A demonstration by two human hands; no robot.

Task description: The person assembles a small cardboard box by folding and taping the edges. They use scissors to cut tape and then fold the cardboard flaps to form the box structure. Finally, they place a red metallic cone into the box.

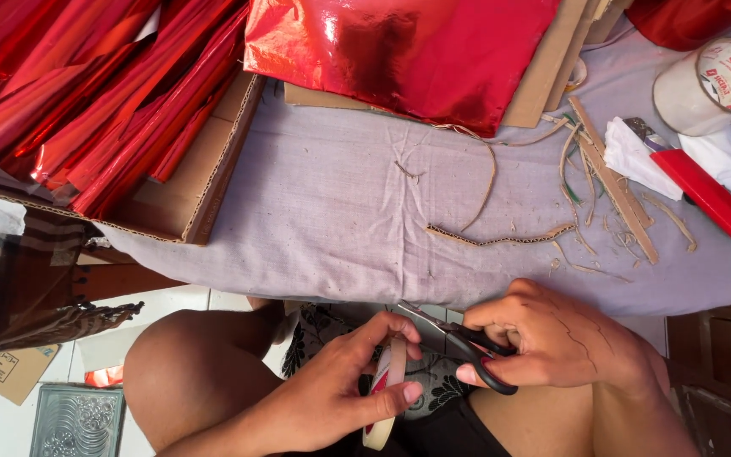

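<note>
Two hands cut tape from a small roll above the person's lap.

The left hand is clamped on a slim roll of cream adhesive tape, held on edge so a strip meets the blades. The right hand grips black-handled scissors, blades parted at the strip. Beyond lies a grey cloth-covered tabletop with brown cardboard trimmings, glossy red foil sheets, a red-handled utility knife and a large white tape roll.

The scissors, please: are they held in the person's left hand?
No, the black-handled scissors sit in the right hand, while the left hand holds a tape roll.
</note>
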